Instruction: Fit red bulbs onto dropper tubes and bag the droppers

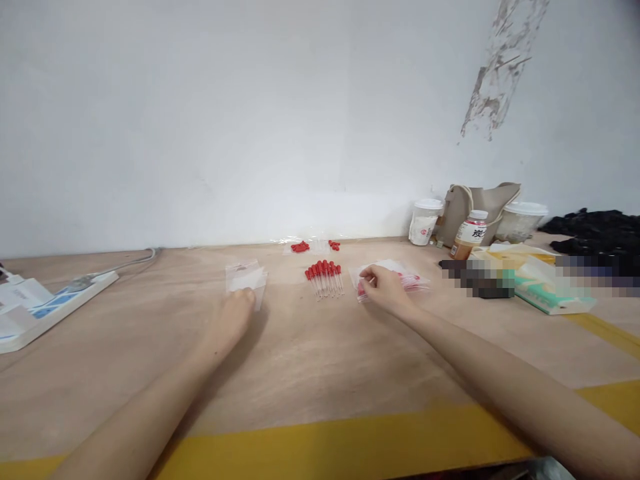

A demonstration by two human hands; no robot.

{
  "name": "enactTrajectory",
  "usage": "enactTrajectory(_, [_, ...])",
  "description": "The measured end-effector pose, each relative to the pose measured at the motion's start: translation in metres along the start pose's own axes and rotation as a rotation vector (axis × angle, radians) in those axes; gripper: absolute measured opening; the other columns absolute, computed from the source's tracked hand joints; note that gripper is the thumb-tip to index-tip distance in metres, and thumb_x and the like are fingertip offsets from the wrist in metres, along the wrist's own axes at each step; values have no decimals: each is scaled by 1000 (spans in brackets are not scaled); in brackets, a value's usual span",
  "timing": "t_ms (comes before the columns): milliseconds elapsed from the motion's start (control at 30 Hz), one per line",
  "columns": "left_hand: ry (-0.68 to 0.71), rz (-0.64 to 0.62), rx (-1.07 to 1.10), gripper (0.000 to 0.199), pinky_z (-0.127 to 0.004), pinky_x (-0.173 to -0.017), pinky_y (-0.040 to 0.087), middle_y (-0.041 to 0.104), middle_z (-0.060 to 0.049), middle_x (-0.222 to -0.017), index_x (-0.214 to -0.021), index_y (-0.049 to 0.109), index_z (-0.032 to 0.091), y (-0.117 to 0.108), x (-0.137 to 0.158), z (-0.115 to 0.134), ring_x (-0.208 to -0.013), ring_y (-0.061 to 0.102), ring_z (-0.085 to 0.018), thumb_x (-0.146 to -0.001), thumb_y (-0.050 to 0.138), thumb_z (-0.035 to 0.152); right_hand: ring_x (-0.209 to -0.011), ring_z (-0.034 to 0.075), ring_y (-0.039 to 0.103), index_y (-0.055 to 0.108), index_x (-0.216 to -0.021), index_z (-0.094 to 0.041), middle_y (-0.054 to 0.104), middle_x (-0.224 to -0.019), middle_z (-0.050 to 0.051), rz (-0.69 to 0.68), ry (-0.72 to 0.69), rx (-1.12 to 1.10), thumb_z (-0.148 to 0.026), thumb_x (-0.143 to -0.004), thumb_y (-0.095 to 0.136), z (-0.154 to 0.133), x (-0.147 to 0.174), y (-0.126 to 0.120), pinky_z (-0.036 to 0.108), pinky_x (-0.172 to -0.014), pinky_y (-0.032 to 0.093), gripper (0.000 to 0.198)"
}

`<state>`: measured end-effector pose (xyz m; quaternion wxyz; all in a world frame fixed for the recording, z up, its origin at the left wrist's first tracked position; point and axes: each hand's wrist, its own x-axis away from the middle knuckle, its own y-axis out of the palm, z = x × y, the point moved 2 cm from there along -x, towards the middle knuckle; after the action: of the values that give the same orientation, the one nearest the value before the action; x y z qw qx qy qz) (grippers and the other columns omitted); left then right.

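My left hand [239, 313] is closed at the lower edge of some small clear plastic bags [245, 275] on the table. Its fingertips are partly hidden behind the hand. To the right, my right hand [384, 288] rests over a pile of clear bags with red-topped contents [413, 281], thumb and curved fingers a little apart and nothing visible between them. Midway between both hands lies a fanned row of droppers [325, 275] with red rubber bulbs and thin clear tubes. Behind them, loose red bulbs [300, 247] lie on clear plastic.
At the left is a white power strip [95, 288] with plugs and a grey cable. Toward the back right stand a paper cup [425, 223], a drink bottle [470, 235], a beige bag [455, 207] and a green-and-white tissue pack [550, 293]. Yellow tape [350, 447] lines the front edge.
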<state>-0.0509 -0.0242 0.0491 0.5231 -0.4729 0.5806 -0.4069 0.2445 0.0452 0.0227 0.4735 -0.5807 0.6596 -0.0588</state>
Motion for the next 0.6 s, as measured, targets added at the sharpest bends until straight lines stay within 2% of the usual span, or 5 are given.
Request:
enactTrajectory(167, [638, 58, -149, 28, -34, -71, 44, 63, -13, -84, -88, 58, 10, -5, 26, 61, -77, 61, -23, -82, 33, 0, -88, 21, 57, 58, -96, -10, 62, -91, 15, -180, 246, 172, -10, -68, 51, -5, -41, 36, 26, -72, 42, 28])
enactTrajectory(233, [790, 62, -134, 28, -34, -62, 46, 64, -11, -77, -84, 58, 10, 5, 36, 75, -66, 61, -22, -87, 31, 7, -85, 24, 58, 59, -93, -8, 63, -87, 17, -196, 308, 196, -11, -65, 56, -1, -56, 49, 27, -66, 43, 28])
enactTrajectory(333, [890, 58, 24, 31, -33, -59, 48, 64, -9, -71, -81, 59, 13, 14, 44, 82, -64, 61, -21, -90, 32, 26, -79, 26, 61, 61, -89, -6, 64, -83, 20, -217, 371, 225, -14, -61, 62, 7, -72, 64, 27, -59, 44, 28])
enactTrajectory(467, [907, 72, 346, 32, -35, -93, 39, 57, -8, -113, -113, 51, 17, 11, 32, 66, -109, 49, -20, -89, 30, 22, -77, 29, 62, 63, -82, -4, 64, -81, 22, -247, 398, 242, -14, -60, 64, 17, -84, 78, 29, -59, 46, 24])
enactTrajectory(600, [852, -90, 429, 40, -36, -102, 29, 39, -3, -133, -126, 41, 21, 16, 11, 43, -125, 29, -18, -88, 28, 16, -73, 28, 63, 65, -76, -7, 64, -72, 19, -263, 400, 219, -14, -61, 63, 23, -89, 84, 29, -58, 46, 17])
